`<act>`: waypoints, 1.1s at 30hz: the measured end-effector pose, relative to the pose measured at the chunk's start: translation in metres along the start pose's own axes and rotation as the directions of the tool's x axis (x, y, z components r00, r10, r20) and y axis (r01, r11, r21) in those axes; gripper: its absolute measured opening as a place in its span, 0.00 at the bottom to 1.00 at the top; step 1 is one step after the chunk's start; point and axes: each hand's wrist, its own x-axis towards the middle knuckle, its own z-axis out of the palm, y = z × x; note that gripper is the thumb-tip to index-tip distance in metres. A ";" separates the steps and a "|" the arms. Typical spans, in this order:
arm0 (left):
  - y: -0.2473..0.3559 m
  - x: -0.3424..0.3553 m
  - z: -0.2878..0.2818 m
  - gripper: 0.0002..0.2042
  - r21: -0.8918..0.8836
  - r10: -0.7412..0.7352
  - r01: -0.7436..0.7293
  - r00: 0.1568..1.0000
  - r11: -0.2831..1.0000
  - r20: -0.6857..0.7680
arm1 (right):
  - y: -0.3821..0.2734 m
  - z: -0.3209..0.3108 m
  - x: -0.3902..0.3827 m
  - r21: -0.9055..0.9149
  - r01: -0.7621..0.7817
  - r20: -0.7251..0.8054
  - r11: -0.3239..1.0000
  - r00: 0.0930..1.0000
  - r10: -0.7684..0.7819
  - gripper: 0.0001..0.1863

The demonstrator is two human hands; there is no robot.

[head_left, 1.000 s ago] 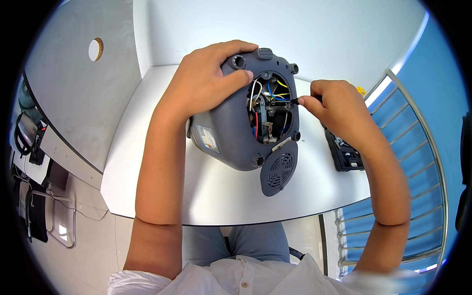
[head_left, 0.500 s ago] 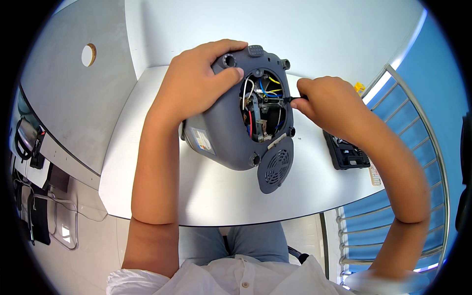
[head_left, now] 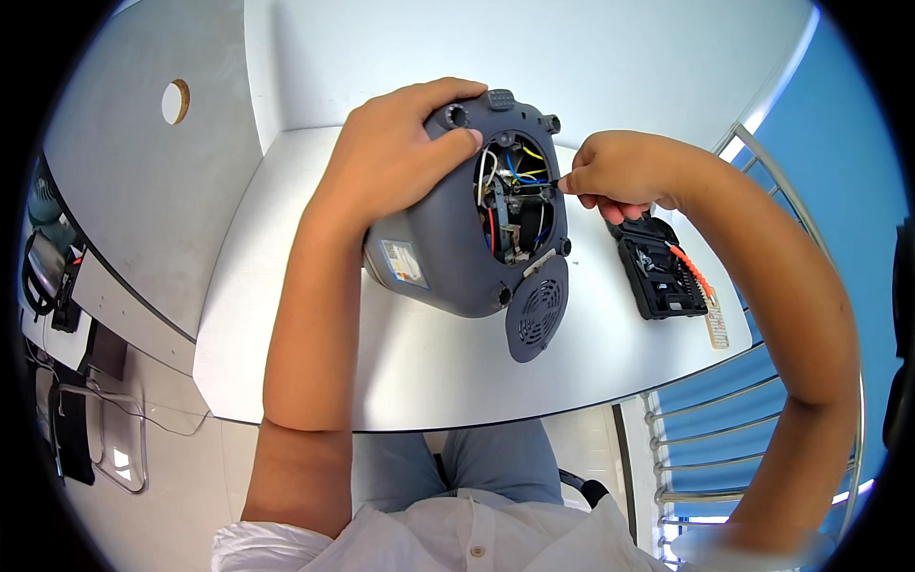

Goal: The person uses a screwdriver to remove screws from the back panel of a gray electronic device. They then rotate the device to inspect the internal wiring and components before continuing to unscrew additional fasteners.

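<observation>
A dark grey rounded appliance, looking like a rice cooker, lies on its side with its underside turned to the right. Through the oval opening in its base show coloured wires and metal parts. A vented cover hangs below that opening. My left hand is spread over the upper side of the body, thumb near the opening's edge, steadying it. In my right hand the fingers close round a screwdriver; its thin shaft reaches into the opening among the wires. Where the tip touches is hard to make out.
On the right of the white table lies an open black tool case with bits and an orange flexible shaft. A pale slotted strip lies beside it. Metal railing runs along the right; a grey partition stands left.
My right hand has rolled over, its wrist higher and its fingers now showing beneath. The screwdriver stays in the opening. More of the tool case shows. My left hand keeps its hold.
</observation>
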 end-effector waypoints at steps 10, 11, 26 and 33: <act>-0.010 0.003 -0.004 0.23 -0.025 -0.017 0.017 1.000 1.000 0.010 | -0.005 0.013 -0.005 -0.555 0.131 -0.193 0.822 0.941 -0.279 0.16; -0.010 0.003 -0.004 0.23 -0.019 -0.022 0.023 1.000 1.000 0.013 | -0.007 0.015 -0.009 -0.596 0.094 -0.201 0.798 0.944 -0.262 0.15; -0.008 0.004 -0.004 0.21 -0.025 -0.057 0.058 0.998 0.998 0.040 | 0.008 0.032 -0.002 -0.746 0.172 -0.314 0.644 0.761 -0.567 0.07; -0.006 0.004 -0.006 0.21 -0.046 -0.057 0.060 0.996 0.997 0.068 | -0.016 0.002 0.009 -0.487 0.092 -0.039 0.868 0.991 -0.127 0.16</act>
